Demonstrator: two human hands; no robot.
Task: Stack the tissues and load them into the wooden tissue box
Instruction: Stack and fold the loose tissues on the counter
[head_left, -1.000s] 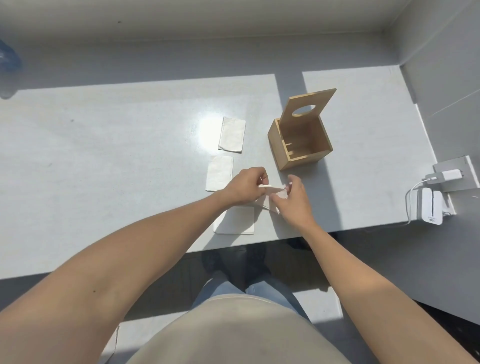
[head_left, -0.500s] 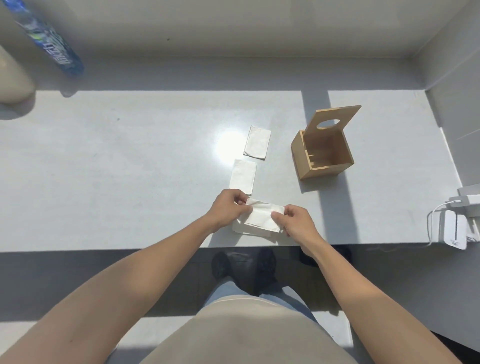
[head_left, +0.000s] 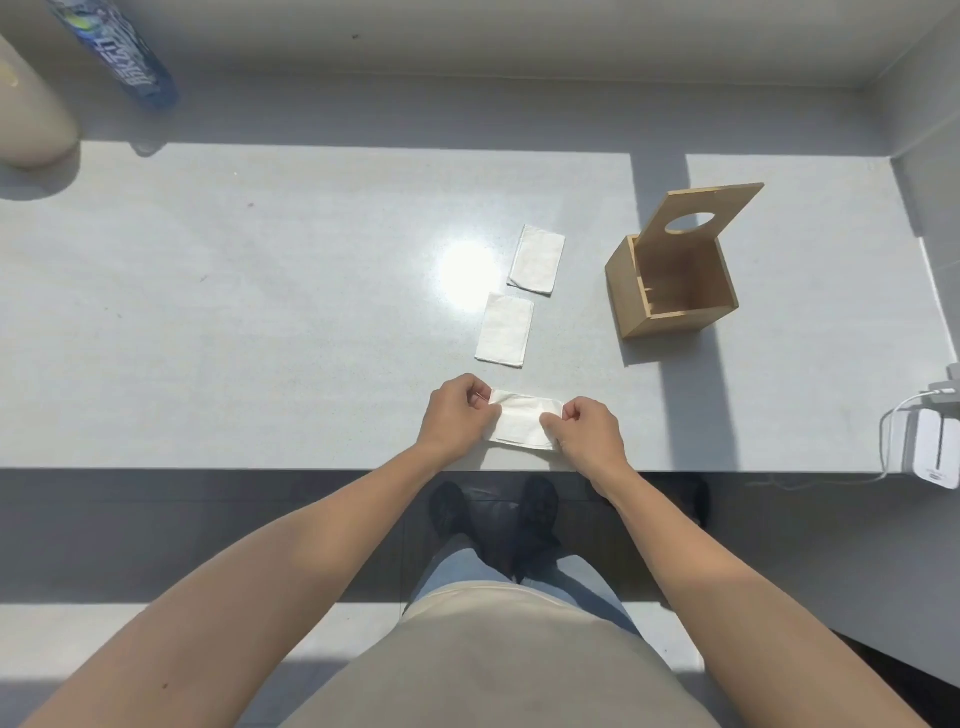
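Currently, step: stacking; left hand (head_left: 454, 415) and right hand (head_left: 584, 434) each pinch an end of one tissue (head_left: 522, 427) at table's near edge.
Loose tissues: two lie flat mid-table (head_left: 505, 329).
Wooden tissue box (head_left: 675, 286): lid up, toward right edge.
Next: likely laying the held tissue squarely onto another.

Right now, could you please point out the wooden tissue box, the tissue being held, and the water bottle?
wooden tissue box (head_left: 631, 291): head view, on its sunlit left outer wall.
held tissue (head_left: 522, 423): head view, on its middle, between the hands.
water bottle (head_left: 130, 62): head view, on its label.
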